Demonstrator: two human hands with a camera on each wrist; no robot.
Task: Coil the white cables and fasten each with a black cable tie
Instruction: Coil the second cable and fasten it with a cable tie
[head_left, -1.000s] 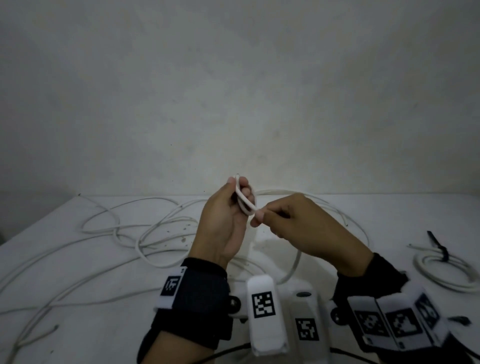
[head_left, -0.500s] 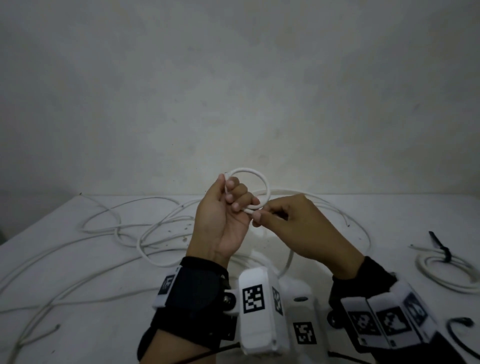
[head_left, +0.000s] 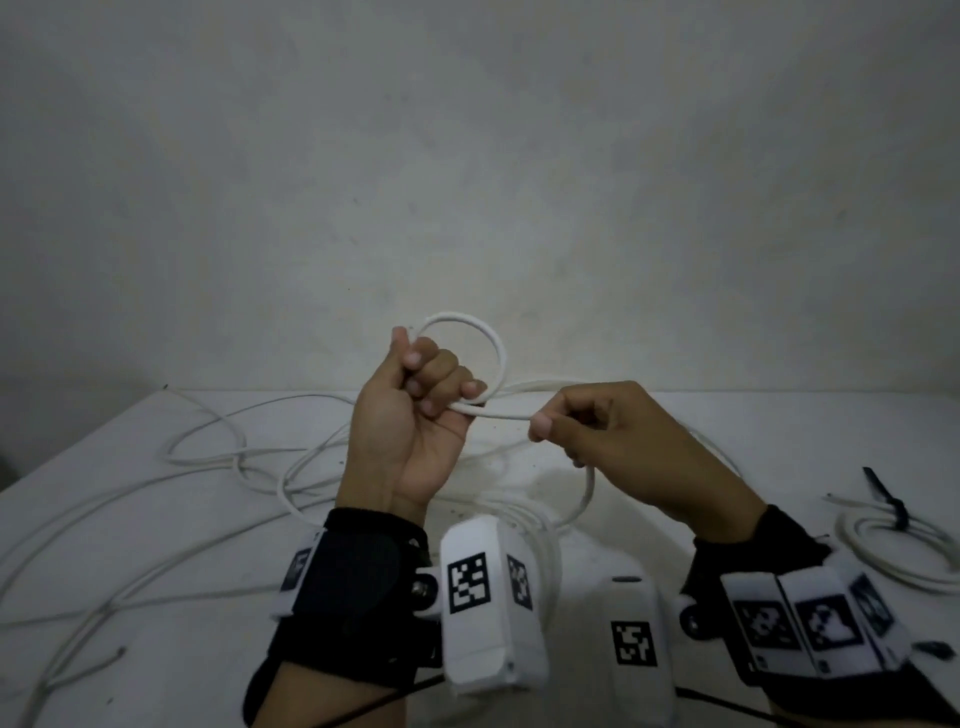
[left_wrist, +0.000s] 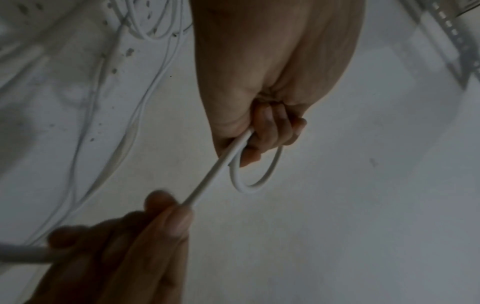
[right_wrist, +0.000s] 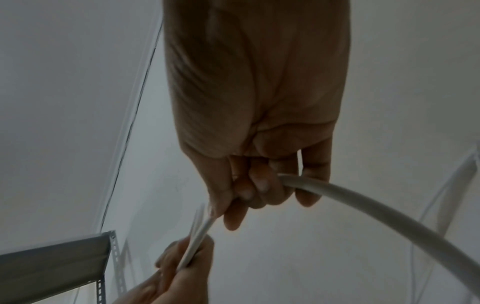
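Both hands are raised above the white table (head_left: 156, 597). My left hand (head_left: 415, 405) has its fingers curled round a white cable (head_left: 493, 343) that forms one small loop above the fist. In the left wrist view the loop (left_wrist: 259, 181) hangs below the curled fingers (left_wrist: 272, 131). My right hand (head_left: 597, 431) pinches the same cable a short way to the right, and the cable runs taut between the hands. From the right hand (right_wrist: 259, 185) the thick cable (right_wrist: 363, 203) bends away down to the table.
Long loose white cable (head_left: 218, 457) sprawls over the left and middle of the table. A coiled cable (head_left: 893, 551) fastened with a black tie (head_left: 888, 499) lies at the right edge. A small dark object (head_left: 935, 649) lies near the right wrist. A grey metal shelf (right_wrist: 52, 267) stands nearby.
The loop above the left hand has grown from a tight fold to an open ring. The right hand has slid right along the cable, away from the left hand.
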